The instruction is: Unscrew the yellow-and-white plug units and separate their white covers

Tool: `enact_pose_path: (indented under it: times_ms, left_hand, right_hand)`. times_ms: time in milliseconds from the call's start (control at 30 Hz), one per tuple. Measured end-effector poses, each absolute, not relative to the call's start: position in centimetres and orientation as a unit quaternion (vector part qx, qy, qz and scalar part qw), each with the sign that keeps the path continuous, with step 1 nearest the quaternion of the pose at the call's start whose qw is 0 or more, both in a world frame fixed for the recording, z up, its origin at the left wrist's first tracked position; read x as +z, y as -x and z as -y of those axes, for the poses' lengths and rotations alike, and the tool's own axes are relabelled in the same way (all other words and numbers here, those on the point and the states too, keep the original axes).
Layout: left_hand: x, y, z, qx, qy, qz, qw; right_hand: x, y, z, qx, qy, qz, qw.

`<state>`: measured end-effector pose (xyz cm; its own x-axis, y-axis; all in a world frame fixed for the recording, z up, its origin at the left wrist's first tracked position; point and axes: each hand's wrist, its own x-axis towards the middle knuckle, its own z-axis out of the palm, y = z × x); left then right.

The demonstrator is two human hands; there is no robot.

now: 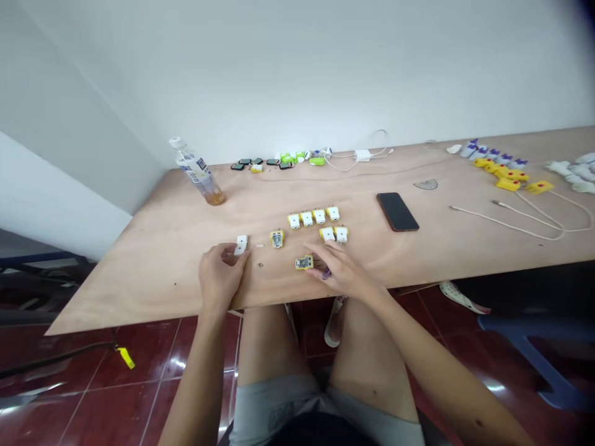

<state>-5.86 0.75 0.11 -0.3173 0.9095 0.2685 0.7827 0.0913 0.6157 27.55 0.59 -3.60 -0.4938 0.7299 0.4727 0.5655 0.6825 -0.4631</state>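
Observation:
My left hand rests at the front edge of the wooden table, its fingers pinching a small white plastic piece. My right hand lies on the table with fingers curled over a small purple part, right beside an opened yellow module showing its circuit board. Another opened yellow module lies between the hands. A row of several white-and-yellow modules sits just beyond, and two more are close to my right fingertips.
A plastic bottle stands at the back left. A black phone lies to the right. Green and black small parts, a white charger, cables and yellow-purple parts lie along the back and right.

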Motion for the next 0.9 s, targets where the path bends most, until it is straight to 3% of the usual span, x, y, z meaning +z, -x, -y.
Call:
enact_pose_path:
  times_ms: [400, 700, 900]
  left_hand:
    - [0.7, 5.0, 0.2, 0.377, -0.657, -0.649, 0.073]
    - [1.2, 0.0, 1.4, 0.253, -0.869, -0.368, 0.211]
    - [0.2, -1.3, 1.1, 0.27, -0.874, -0.342, 0.213]
  right_hand:
    - [-2.1, -27.2, -0.3, 0.163, 0.321, 0.878, 0.316]
    - [-0.8, -27.7, 0.2, 0.138, 0.314, 0.873, 0.346]
    - [-0.8, -27.9, 0.4, 0.13, 0.313, 0.868, 0.362]
